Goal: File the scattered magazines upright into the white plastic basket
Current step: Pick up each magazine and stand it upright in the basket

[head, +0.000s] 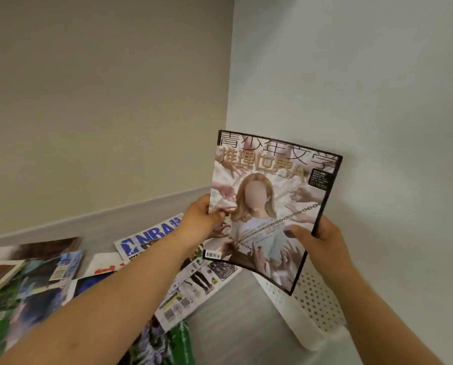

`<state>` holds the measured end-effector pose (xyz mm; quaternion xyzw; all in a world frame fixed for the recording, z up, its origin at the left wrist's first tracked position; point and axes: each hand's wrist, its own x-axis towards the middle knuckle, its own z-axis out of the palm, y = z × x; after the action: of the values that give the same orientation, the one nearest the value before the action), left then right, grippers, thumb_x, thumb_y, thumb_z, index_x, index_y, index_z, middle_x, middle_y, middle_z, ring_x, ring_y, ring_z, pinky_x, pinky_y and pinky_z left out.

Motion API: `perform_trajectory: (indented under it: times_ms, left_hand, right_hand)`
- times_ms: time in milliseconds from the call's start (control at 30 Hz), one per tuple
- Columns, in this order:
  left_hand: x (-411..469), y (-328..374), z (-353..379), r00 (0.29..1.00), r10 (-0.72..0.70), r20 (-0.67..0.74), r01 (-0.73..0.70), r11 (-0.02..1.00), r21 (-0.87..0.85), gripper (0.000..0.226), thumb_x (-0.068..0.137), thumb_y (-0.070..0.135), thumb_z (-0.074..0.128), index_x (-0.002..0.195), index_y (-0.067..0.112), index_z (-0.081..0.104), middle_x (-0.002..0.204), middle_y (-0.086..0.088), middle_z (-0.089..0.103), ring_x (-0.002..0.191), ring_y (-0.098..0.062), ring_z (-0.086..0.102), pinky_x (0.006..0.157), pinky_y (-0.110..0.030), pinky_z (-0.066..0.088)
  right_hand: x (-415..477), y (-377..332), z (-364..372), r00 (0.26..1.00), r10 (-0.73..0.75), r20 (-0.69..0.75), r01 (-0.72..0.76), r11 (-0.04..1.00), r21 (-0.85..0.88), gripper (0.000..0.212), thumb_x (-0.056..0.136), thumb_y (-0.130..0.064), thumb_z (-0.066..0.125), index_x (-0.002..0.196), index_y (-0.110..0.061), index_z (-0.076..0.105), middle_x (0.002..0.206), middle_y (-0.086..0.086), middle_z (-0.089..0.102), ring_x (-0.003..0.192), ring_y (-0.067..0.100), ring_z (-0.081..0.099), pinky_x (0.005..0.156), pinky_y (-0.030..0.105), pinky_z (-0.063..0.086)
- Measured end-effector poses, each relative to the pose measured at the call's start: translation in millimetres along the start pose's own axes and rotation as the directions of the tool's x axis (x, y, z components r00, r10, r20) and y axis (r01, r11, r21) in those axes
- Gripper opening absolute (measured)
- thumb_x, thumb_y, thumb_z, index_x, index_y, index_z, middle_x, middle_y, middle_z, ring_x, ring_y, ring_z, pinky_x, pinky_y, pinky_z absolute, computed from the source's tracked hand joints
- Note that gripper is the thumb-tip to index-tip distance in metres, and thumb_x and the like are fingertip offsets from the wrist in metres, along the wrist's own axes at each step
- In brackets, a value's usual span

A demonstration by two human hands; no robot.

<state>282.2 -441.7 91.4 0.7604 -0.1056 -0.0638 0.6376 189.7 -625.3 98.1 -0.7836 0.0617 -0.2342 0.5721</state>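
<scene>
While both hands hold it in the air, the magazine [270, 206] stands nearly upright in my feed, in front of the corner where the two walls meet. Its cover faces the camera. The title runs across the top edge and the barcode sits at the bottom left corner. Its long axis runs bottom to top, with the top leaning a little to the right, and the sheet bows slightly. Its lower right corner hangs over the near end of the white basket [312, 304].

The left hand [199, 219] grips the left edge about halfway up, with the thumb pressed on the cover. The right hand [322, 241] grips the dark right edge lower down, its thumb also on the front.

I see the basket's perforated wall beside the right-hand wall [378, 101], partly hidden by the magazine and the right forearm.

To the left, other magazines lie flat and overlapping on the grey surface [233, 312]. An NBA magazine [146, 238] lies just behind the left wrist, and a page with QR codes [191, 288] lies below the left forearm.
</scene>
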Motion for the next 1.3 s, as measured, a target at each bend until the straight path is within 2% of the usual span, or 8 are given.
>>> perform_trajectory:
  times_ms: [200,567,700,800,1000,1100,1167,1300]
  left_hand:
    - [52.3,22.6,60.5,0.985,0.113,0.128,-0.133,0.977,0.164,0.025,0.087,0.003,0.052,0.111,0.003,0.056,0.088,-0.011,0.058,0.081,-0.022,0.054,0.071,-0.027,0.045]
    - [88.2,-7.4,123.0,0.938,0.088,0.334,-0.204,0.922,0.329,0.03,0.085,-0.002,0.051,0.114,0.003,0.059,0.119,-0.018,0.061,0.104,-0.028,0.057,0.079,-0.009,0.04]
    - [98.2,-15.6,136.6,0.928,0.045,0.37,-0.202,0.896,0.396,0.026,0.086,0.008,0.051,0.111,0.003,0.058,0.114,-0.019,0.062,0.104,-0.036,0.057,0.091,-0.039,0.045]
    - [100.1,-18.5,145.1,0.928,0.029,0.371,-0.211,0.862,0.461,0.027,0.086,0.019,0.055,0.108,0.003,0.055,0.105,-0.016,0.062,0.099,-0.032,0.057,0.083,-0.038,0.044]
    - [102.2,-49.5,125.9,0.922,-0.159,0.354,-0.147,0.701,0.698,0.054,0.091,0.03,0.046,0.14,0.014,0.027,0.148,-0.009,0.034,0.133,-0.028,0.035,0.106,-0.036,0.031]
    - [101.2,-64.9,115.7,0.909,-0.223,0.352,-0.125,0.66,0.741,0.038,0.093,0.022,0.041,0.128,0.008,0.044,0.109,-0.005,0.06,0.106,-0.027,0.052,0.083,-0.031,0.039]
    - [100.5,-69.9,114.5,0.909,-0.21,0.36,-0.129,0.678,0.723,0.026,0.093,0.018,0.039,0.11,0.005,0.054,0.071,0.006,0.047,0.083,-0.022,0.048,0.065,-0.025,0.035]
    - [99.6,-70.9,111.4,0.931,-0.184,0.314,-0.087,0.726,0.682,0.018,0.094,0.016,0.039,0.097,0.009,0.054,0.063,0.006,0.039,0.063,-0.017,0.043,0.05,-0.02,0.026]
  right_hand:
    - [17.7,18.2,-44.0,0.971,-0.042,-0.235,0.025,0.997,-0.076,0.015,0.08,-0.003,0.059,0.083,-0.018,0.061,0.07,-0.01,0.06,0.053,-0.007,0.056,0.048,0.002,0.04]
    - [7.7,72.3,-51.0,0.932,0.087,-0.353,-0.135,0.984,-0.114,0.023,0.081,0.004,0.053,0.1,-0.005,0.064,0.088,-0.001,0.062,0.069,0.006,0.053,0.053,-0.004,0.037]
    - [4.3,80.5,-47.8,0.907,0.118,-0.404,-0.157,0.986,-0.064,0.022,0.082,0.002,0.055,0.097,-0.011,0.064,0.09,-0.006,0.059,0.079,0.013,0.054,0.066,0.013,0.043]
    - [3.1,83.7,-49.5,0.883,0.118,-0.455,-0.147,0.989,-0.03,0.023,0.083,0.001,0.055,0.082,-0.02,0.06,0.077,-0.011,0.058,0.07,0.011,0.054,0.057,0.004,0.042]
    - [-2.2,90.4,-49.4,0.855,0.128,-0.502,-0.182,0.982,-0.058,0.025,0.085,-0.005,0.053,0.109,-0.007,0.061,0.1,-0.005,0.057,0.086,0.015,0.056,0.075,0.023,0.042]
    - [0.0,91.4,-49.8,0.839,0.117,-0.531,-0.167,0.985,-0.047,0.028,0.086,-0.005,0.052,0.113,-0.009,0.059,0.099,-0.012,0.055,0.087,0.011,0.054,0.063,0.0,0.039]
    - [2.0,92.8,-48.8,0.838,0.128,-0.531,-0.173,0.984,-0.036,0.028,0.086,-0.005,0.052,0.113,-0.01,0.059,0.098,-0.013,0.055,0.089,0.008,0.053,0.063,-0.002,0.037]
    - [7.0,98.9,-43.2,0.844,0.14,-0.518,-0.198,0.978,-0.059,0.018,0.087,-0.007,0.051,0.096,-0.019,0.062,0.079,-0.016,0.058,0.071,0.0,0.054,0.061,-0.001,0.039]
